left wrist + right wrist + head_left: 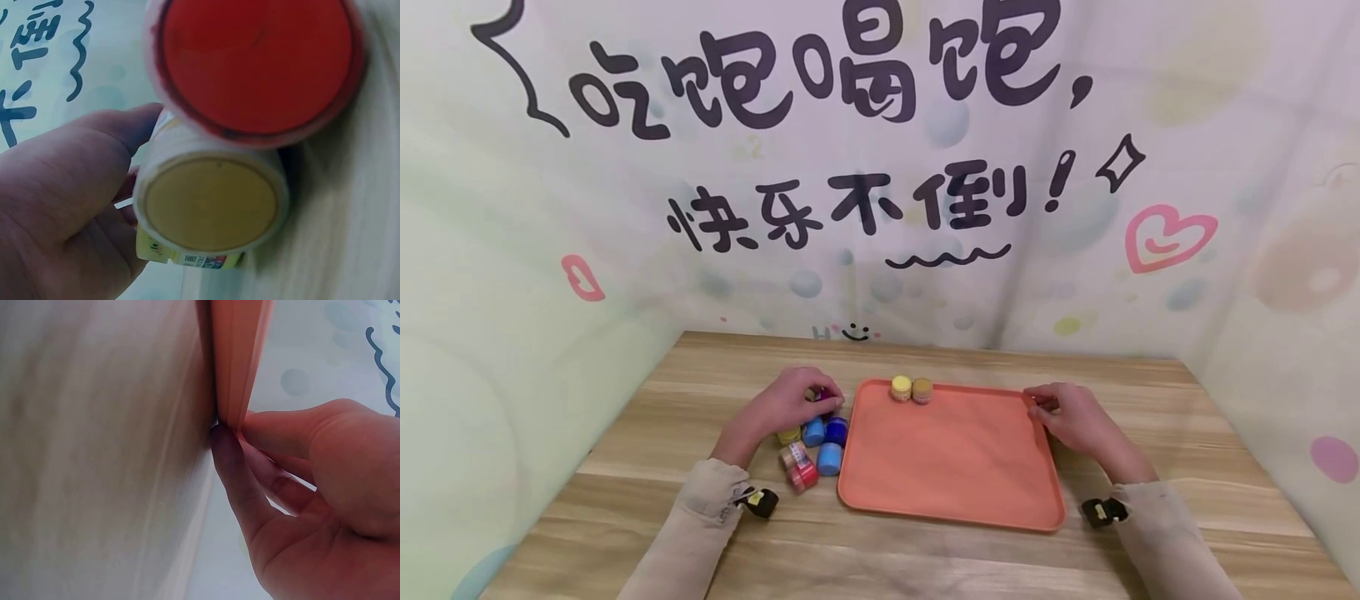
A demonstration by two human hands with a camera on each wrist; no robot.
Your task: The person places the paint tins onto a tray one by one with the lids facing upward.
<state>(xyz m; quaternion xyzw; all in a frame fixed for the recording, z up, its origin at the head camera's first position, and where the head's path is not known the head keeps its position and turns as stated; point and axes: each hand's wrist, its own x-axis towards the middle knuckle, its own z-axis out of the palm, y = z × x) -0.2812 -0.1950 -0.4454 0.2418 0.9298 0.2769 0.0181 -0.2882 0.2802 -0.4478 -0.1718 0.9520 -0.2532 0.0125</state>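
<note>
Jars [811, 446] of paint stand clustered on the bench [925, 533], just left of the tray [951, 454] and touching or nearly touching its left edge. The left hand [786, 406] lies over the far end of the cluster, fingers curled round a dark purple jar [822, 395] at the top of the group. The left wrist view shows a jar with a tan cap [209, 203] held between thumb and fingers, beside a red-capped jar [256, 62]; whether this is the same jar as the purple one cannot be told. The cluster sits directly under and just nearer the person than this grip, so the left hand is by far the closer one. The jars are short and upright, with no marked long axis.

The right hand [1067, 414] pinches the tray's far right corner, thumb and fingers [234, 465] pressed on either side of the rim. Two jars, one yellow [901, 387] and one ochre [922, 390], stand touching each other at the tray's far edge.

The bench is pale wood grain. A printed backdrop [880, 167] with large dark characters and a pink heart closes it in on three sides.
</note>
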